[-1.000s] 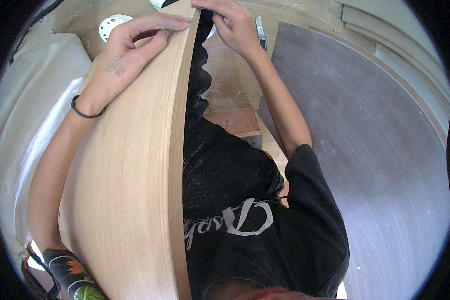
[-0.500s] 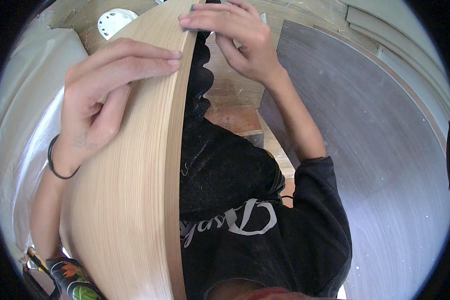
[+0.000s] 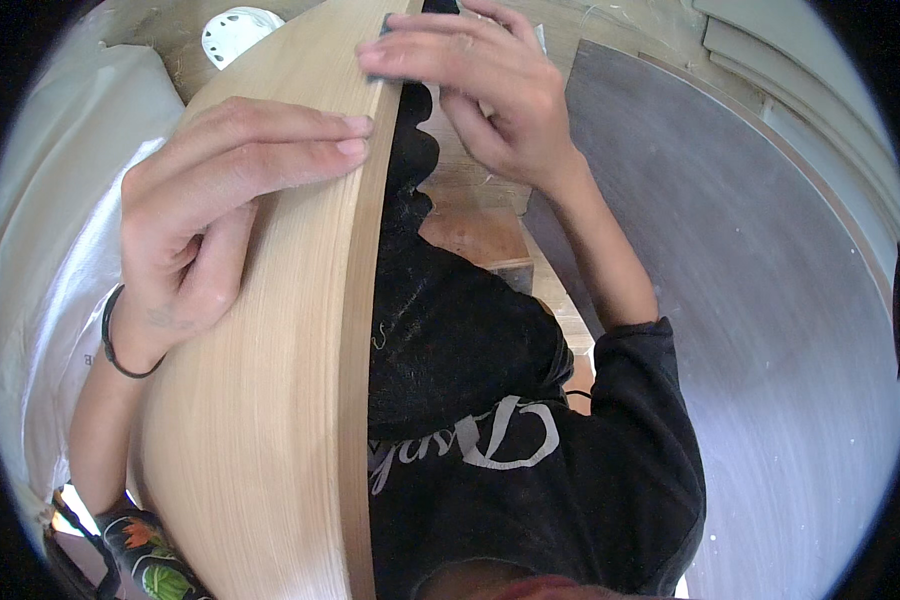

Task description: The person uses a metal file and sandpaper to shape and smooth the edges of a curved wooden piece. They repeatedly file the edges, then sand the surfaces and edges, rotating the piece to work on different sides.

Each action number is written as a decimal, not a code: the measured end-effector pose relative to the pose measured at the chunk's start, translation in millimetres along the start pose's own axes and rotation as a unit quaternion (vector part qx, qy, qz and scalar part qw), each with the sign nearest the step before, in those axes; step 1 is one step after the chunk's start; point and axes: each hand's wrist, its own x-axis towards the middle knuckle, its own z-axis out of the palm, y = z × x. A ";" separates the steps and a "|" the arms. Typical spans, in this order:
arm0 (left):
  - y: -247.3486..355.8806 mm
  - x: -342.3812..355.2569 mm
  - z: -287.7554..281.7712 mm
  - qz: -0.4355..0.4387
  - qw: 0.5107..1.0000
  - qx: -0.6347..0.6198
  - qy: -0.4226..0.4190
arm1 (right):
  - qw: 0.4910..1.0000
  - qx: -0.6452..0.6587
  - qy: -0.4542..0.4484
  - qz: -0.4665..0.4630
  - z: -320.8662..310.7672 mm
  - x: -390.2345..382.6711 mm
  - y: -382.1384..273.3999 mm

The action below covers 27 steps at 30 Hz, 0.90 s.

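A pale wood-grain board (image 3: 260, 380) stands in front of me, its narrow edge (image 3: 363, 330) running up the middle. My left hand (image 3: 210, 210) lies on its face, index and middle fingers stretched flat to the edge, thumb tucked beneath. Near the top, my right hand (image 3: 490, 95) bends over that edge, its fingers on a small grey-blue pad (image 3: 378, 76) pressed against the wood; most of the pad is hidden under them.
A dark grey-brown panel (image 3: 750, 330) leans at the right beside stacked pale mouldings (image 3: 800, 50). Pale sheeting (image 3: 60, 230) is at the left, a white perforated disc (image 3: 238, 35) at the back. A reddish-brown wooden piece (image 3: 475, 240) lies beyond my black clothing.
Both hands have come down the edge toward me. My right hand now shows a pad under its fingers; my left hand has slid lower, its fingers straighter across the board.
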 end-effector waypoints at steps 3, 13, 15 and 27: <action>0.9 0.7 -0.2 0.000 1.000 0.004 0.001 | 1.000 -0.029 0.000 0.008 -1.7 3.1 -7.0; 5.0 3.7 -3.6 -0.003 1.000 -0.015 0.008 | 1.000 -0.001 -0.016 0.012 -7.5 4.8 -20.6; 12.7 6.7 -8.9 -0.015 1.000 -0.021 0.002 | 0.999 0.016 -0.019 0.024 -6.8 2.1 -25.9; 152.6 -48.3 -75.3 -0.086 0.975 -0.118 -0.166 | 0.999 0.033 0.018 -0.030 -28.5 14.6 -134.8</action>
